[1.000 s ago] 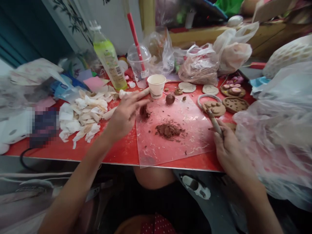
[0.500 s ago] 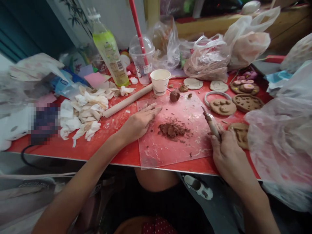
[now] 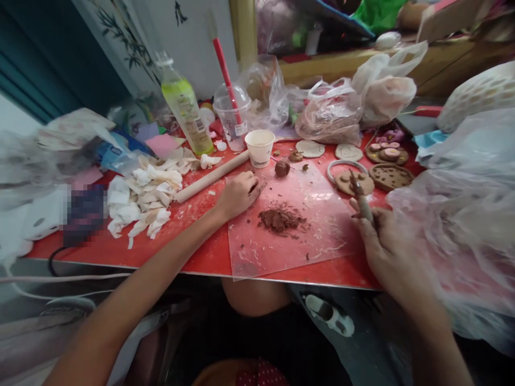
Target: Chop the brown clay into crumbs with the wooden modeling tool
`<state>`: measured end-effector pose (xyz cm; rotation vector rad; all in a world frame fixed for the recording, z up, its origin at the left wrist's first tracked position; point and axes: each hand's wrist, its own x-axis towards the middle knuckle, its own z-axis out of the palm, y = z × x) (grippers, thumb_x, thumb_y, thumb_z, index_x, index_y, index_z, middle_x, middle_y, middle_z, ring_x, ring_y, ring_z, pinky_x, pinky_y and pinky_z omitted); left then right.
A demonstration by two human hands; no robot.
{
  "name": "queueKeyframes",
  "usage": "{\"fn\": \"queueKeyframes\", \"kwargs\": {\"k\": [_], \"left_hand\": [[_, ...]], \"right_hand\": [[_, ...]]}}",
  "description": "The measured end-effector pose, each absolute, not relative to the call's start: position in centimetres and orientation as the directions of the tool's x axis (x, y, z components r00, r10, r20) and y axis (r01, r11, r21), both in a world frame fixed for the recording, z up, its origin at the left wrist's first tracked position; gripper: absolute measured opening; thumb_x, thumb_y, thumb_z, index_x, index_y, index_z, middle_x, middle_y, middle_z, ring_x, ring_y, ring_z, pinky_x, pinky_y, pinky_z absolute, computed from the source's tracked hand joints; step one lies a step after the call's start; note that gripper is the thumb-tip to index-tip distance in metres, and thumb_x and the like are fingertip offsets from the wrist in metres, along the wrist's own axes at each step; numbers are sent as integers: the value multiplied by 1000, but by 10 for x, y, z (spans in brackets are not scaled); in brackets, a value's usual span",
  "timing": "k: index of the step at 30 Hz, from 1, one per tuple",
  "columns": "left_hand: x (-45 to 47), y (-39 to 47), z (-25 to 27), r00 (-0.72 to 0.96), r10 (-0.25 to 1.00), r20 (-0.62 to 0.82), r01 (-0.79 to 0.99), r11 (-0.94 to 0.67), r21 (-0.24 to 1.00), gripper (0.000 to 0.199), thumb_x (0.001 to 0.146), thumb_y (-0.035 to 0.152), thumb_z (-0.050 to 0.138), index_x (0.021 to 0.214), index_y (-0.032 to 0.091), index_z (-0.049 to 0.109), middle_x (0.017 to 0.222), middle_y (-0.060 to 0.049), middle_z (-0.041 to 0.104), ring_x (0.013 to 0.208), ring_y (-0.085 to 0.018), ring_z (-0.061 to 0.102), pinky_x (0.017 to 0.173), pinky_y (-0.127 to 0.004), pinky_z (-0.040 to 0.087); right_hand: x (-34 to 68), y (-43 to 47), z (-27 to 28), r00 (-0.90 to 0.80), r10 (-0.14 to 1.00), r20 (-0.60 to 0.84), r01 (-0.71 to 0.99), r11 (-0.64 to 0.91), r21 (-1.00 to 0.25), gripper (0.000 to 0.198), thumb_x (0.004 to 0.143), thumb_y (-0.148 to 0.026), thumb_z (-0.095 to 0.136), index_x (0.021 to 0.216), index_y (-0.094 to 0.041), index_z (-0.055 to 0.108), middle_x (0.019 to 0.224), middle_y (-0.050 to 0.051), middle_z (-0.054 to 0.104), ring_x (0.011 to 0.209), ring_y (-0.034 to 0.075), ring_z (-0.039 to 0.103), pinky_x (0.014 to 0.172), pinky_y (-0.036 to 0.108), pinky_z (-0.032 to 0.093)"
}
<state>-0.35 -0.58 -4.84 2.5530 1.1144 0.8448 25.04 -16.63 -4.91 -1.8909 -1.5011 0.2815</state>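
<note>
over the red tabletop (image 3: 209, 257), right hand (image 3: 392, 249) grips tool (image 3: 364, 207), tip unclear

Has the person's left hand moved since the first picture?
Yes: the left hand has shifted to the right, judged against the paper cup.

passable room across plastic sheet's (image 3: 261, 260) front; paper cup (image 3: 259, 149) obstructs behind

Bare forearms (image 3: 161, 272), no sleeves; below the tabletop (image 3: 209, 262), a bare knee (image 3: 257, 297), black lower garment (image 3: 257, 340) and white-dotted dark-red cloth (image 3: 263, 373).
</note>
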Motion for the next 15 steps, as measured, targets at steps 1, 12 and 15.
{"fn": "queueKeyframes", "kwargs": {"k": [1, 12, 15], "left_hand": [[-1, -4, -50, 508, 759, 407, 580, -651, 490, 49, 94, 46, 44, 54, 18, 53, 62, -4, 59, 61, -13, 55, 66, -28, 45], [1, 15, -9, 140, 988, 61, -278, -20, 960, 69, 92, 60, 39, 37, 22, 22, 27, 5, 18, 24, -6, 23, 31, -28, 13], [2, 20, -13, 289, 951, 107, -252, -33, 967, 49, 91, 50, 48, 53, 20, 44, 36, 7, 30, 30, -5, 28, 35, -24, 22]], "right_hand": [[249, -168, -51, 301, 919, 256, 745, -59, -664, 28, 94, -46, 37, 98, -23, 53, 84, 7, 64, 74, 22, 60, 66, 36, 43], [253, -166, -52, 220, 952, 211, 815, -60, -577, 26, 93, -46, 37, 84, -24, 47, 67, 3, 59, 58, 20, 57, 54, 33, 41], [254, -147, -47, 141, 961, 240, 890, -17, -456, 22, 92, -41, 40, 78, -24, 43, 61, 2, 54, 52, 19, 53, 52, 32, 37]]}}
